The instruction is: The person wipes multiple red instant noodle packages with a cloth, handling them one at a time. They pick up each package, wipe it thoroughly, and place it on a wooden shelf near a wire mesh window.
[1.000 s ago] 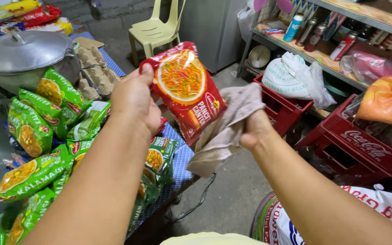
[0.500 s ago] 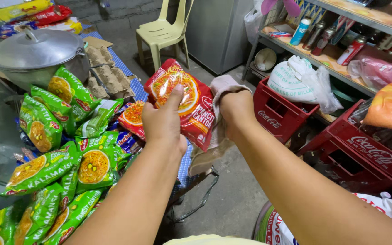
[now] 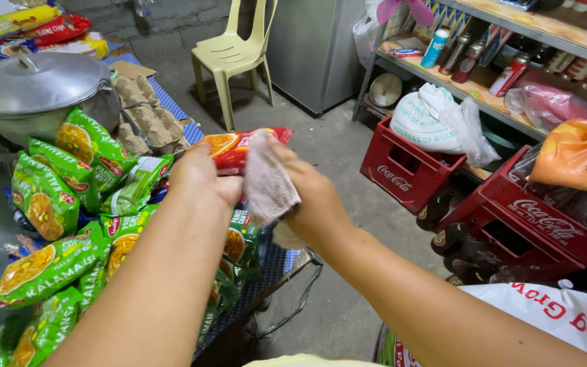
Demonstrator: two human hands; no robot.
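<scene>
Gripping a red noodle packet [image 3: 239, 146] by its near end, the left hand [image 3: 202, 180] holds it flat and edge-on above the surface [image 3: 273, 261], while the right hand [image 3: 310, 197] is closed on a pale grey cloth [image 3: 266, 183] that is pressed against the packet's near side. The packet juts away from both hands toward the pale yellow plastic chair [image 3: 232, 54], its far end free in the air above the concrete floor [image 3: 338, 156]. Left of the packet, green noodle packets [image 3: 69, 204] lie heaped over the surface, some directly under the left forearm and right up to the surface's edge, which runs just below the right hand. Further left of the packet stands a metal pot with a lid [image 3: 35, 88], with grey egg trays [image 3: 144, 119] between the pot and the packet. Right of the packet the floor lies bare as far as a red bottle crate [image 3: 402, 170] holding a white sack [image 3: 422, 122], with a second red crate [image 3: 545, 217] beyond it under a shelf [image 3: 484, 88] of bottles and cans.
</scene>
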